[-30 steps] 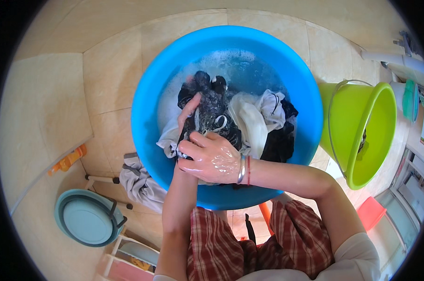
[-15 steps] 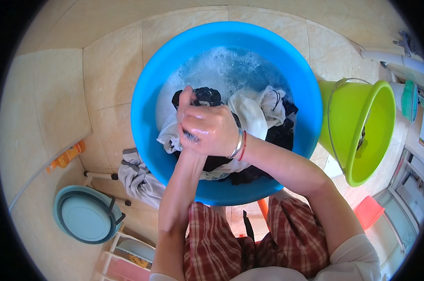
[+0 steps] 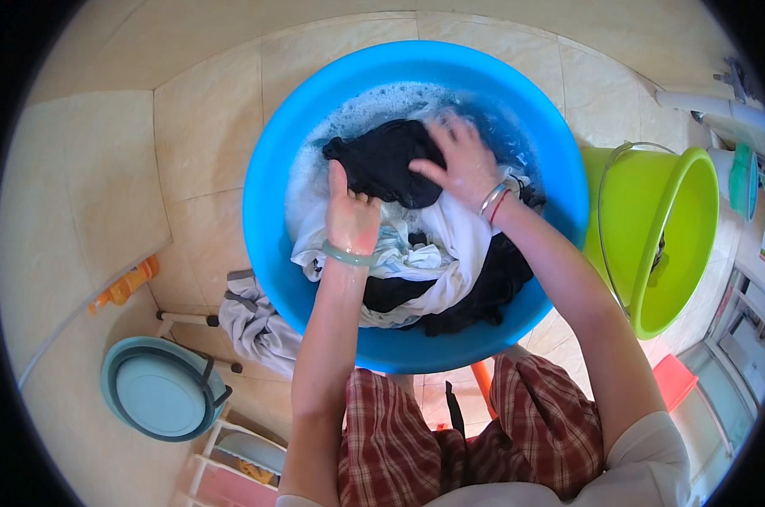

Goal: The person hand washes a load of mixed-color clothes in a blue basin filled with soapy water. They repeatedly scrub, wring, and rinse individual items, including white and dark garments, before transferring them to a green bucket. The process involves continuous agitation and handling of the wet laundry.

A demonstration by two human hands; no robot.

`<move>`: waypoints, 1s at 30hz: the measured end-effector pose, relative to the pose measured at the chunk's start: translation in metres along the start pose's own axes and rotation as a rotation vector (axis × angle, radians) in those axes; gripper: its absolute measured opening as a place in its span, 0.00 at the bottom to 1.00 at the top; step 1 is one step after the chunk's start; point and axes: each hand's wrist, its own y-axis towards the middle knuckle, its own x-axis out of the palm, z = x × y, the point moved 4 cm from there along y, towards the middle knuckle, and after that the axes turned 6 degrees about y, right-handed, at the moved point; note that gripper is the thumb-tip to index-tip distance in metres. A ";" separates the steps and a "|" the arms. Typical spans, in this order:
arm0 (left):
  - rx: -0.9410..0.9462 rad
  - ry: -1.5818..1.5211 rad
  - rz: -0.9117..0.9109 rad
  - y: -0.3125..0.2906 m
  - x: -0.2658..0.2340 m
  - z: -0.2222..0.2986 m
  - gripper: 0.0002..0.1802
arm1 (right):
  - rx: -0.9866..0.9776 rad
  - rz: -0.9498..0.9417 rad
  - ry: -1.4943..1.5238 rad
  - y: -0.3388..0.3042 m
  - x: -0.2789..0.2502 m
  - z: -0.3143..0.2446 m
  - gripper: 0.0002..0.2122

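Observation:
A crumpled black cloth (image 3: 391,160) lies on soapy water in a large blue tub (image 3: 271,190). My left hand (image 3: 354,221), with a pale green bangle at the wrist, is palm up at its near left edge. Its thumb stands apart, and the fingers are foreshortened beside the cloth. My right hand (image 3: 465,165) is spread open over the cloth's right edge, slightly blurred. A silver bangle and a red string circle that wrist. White cloth (image 3: 454,232) lies twisted below both hands, with darker cloth (image 3: 484,296) along the tub's near side.
A lime green bucket (image 3: 606,211) with a wire handle stands at right. Grey cloth (image 3: 251,325) lies left of the tub. Farther left are grey-blue basins (image 3: 158,397) and an orange bottle (image 3: 129,281). A red object (image 3: 674,382) is at lower right.
My hands were clasped together over bunched black cloth; now they are apart. The right hand has moved right and away, and the black cloth lies more spread out.

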 end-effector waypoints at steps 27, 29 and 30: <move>-0.398 -0.316 -0.707 -0.022 0.042 0.005 0.25 | -0.525 0.229 0.402 -0.022 -0.045 -0.179 0.12; -0.306 -0.327 -0.677 -0.025 0.038 0.002 0.24 | -0.500 0.253 0.466 -0.014 -0.044 -0.173 0.12; -0.251 -0.331 -0.662 -0.024 0.035 0.000 0.24 | -0.464 0.225 0.466 -0.011 -0.046 -0.168 0.11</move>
